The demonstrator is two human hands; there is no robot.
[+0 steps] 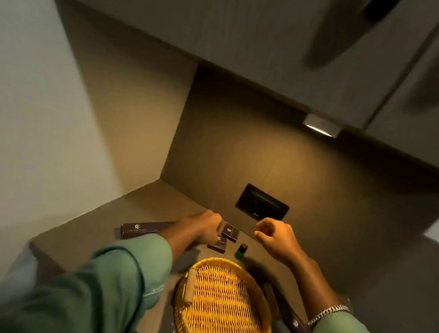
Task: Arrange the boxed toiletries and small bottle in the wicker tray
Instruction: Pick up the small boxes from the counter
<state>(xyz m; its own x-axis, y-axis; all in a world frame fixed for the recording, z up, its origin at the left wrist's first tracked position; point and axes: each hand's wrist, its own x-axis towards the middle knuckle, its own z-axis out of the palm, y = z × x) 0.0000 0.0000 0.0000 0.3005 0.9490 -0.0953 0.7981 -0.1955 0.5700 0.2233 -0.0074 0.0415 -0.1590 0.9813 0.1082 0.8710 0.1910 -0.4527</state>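
Note:
An oval yellow wicker tray (204, 266) lies on the brown shelf near me, with nothing inside it. Beyond it stand two small dark boxes, one tilted (231, 231) and one flat (218, 244). My left hand (205, 227) reaches over them, its fingers touching the tilted box; a firm grip cannot be confirmed. A long dark box (141, 229) lies to the left behind my forearm. A small green bottle (241, 251) with a dark cap stands just past the tray's far rim. My right hand (277, 235) hovers loosely curled and holds nothing. Another dark box (292, 318) lies right of the tray.
The shelf (85, 231) sits in a recessed niche with a wall on the left. A black socket plate (262, 202) is set in the back panel. Cabinets hang overhead with a small lit lamp (320, 126) underneath.

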